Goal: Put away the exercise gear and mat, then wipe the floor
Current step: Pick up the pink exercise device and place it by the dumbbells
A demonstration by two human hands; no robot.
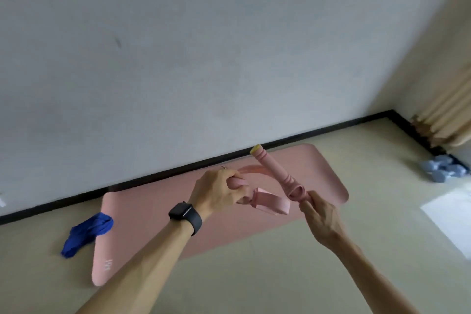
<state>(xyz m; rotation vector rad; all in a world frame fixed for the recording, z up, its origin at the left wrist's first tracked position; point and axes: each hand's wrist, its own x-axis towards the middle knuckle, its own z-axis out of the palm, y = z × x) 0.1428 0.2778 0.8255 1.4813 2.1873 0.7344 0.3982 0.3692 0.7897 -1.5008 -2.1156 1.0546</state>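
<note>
left hand (216, 187) curled round band (270, 202) | right hand (319, 214) pinching tube loop (297, 191)

Both bare forearms rise from the bottom edge toward the middle of the frame, the left from lower left, the right from lower right. The left wrist wears a black square-faced smartwatch (185, 214). The left hand (219, 192), back toward the camera, has its fingers curled round one end of a pink resistance band of rubber tube and foam handles (274, 168). The right hand (318, 214), just right of centre, points upward, its fingertips (305, 199) pinching the band's tubing below the raised handle.
</note>
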